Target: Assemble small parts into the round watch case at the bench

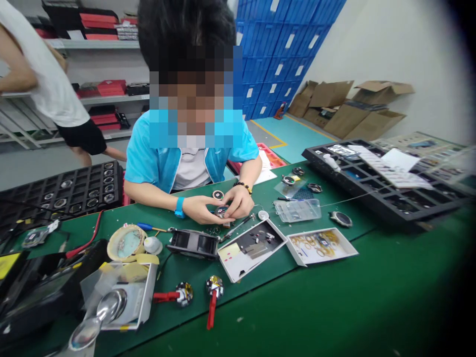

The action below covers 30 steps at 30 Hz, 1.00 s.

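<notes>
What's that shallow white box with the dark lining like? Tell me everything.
The shallow white box with dark lining looks like cardboard and lies open, askew on the green tabletop. Inside are small dark and silvery pieces, flat greyish strips and yellow and white paper with red marks. Its right corner meets or nearly meets another shallow white box; no hand touches it.

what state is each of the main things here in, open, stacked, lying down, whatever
co-worker's hands, closed around a small round part
white box of yellowish bands, open
white box of small parts, open
clear plastic case, lid state unclear
blue-handled tool, lying down
tape roll, flat
blue crates, stacked
cardboard boxes, flaps open
</notes>
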{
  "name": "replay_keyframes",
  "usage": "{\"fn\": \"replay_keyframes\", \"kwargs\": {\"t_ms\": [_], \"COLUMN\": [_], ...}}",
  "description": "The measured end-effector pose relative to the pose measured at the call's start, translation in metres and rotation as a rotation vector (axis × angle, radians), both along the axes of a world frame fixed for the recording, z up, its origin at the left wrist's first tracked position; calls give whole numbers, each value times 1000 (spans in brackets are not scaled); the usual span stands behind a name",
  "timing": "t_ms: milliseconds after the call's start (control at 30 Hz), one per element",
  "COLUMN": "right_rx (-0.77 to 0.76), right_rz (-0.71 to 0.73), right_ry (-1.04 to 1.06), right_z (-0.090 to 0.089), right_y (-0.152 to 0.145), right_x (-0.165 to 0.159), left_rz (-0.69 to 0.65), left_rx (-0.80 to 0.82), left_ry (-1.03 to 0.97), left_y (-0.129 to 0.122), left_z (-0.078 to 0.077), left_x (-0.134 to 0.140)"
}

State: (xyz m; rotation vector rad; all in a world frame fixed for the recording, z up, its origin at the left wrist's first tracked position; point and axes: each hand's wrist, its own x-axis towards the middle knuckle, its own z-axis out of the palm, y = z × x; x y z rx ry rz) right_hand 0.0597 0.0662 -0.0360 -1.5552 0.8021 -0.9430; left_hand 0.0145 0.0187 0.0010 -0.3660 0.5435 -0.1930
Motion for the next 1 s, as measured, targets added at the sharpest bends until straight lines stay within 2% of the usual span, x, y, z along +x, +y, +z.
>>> {"fn": "replay_keyframes", "kwargs": {"t_ms": [67, 167, 467, 700, 767, 867, 933, 1000], "right_rx": [10, 45, 36, -1, 29, 47, 37, 18], "right_rz": [55, 161, 189, 179, 170, 127, 83, 38], "right_ry": [53, 115, 137, 145, 142, 140, 158, 183], "right_z": [1, 3, 8, 8, 6, 6, 7, 9], "right_y": [-3, -5, -3, 2, 4, 9, 12, 15], "right_x": [-22, -38, -39, -39, -38, -34, -30, -27], "left_rz": [16, 39, -46, -108, -126, -149, -147, -143], "left_rx": [-48, -108, -1, 356, 428, 510, 477, 330], "left_ry": [62, 73, -99, -145, -246, -505, -517, -346], "left_y": [0, 4, 12, 16, 15, 16, 17, 17], "left_z": [-1, -6, -21, -16, -15, -17, -18, -18], "left_x": [1, 1, -5, -4, -3, -2, -1, 0]}}
